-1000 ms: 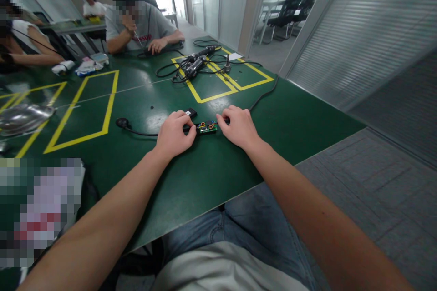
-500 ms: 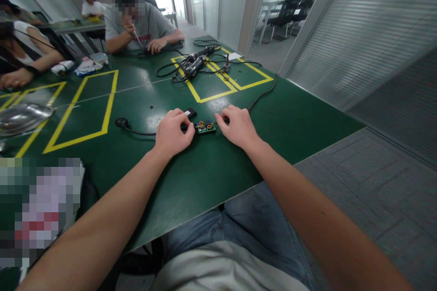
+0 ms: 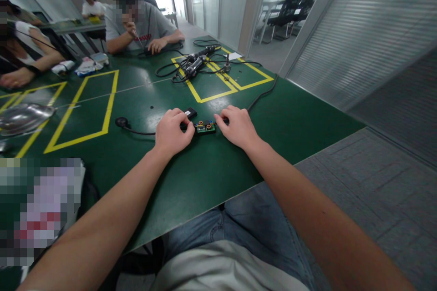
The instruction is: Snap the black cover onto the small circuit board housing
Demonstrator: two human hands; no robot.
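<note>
A small green circuit board (image 3: 206, 128) with copper-wound coils rests on the green table between my hands. My left hand (image 3: 173, 132) is closed at the board's left end, its thumb and forefinger pinching a black cord (image 3: 141, 133) there. That cord runs left to a round black plug (image 3: 121, 122). On the board's right side my right hand (image 3: 237, 125) is closed around a second black cord (image 3: 261, 95), close to where it meets the board; the exact grip is partly hidden by the fingers. Just behind my left fingers lies a black casing piece (image 3: 191, 112) with a white label.
Black handheld tools (image 3: 196, 63) with coiled cables lie in yellow-taped rectangles farther back, beside a small metal part (image 3: 227, 64). A shiny metal tray (image 3: 23, 118) sits at left. Across the table a co-worker (image 3: 150, 27) handles a thin tool. The table's edge (image 3: 297, 163) runs close on the right.
</note>
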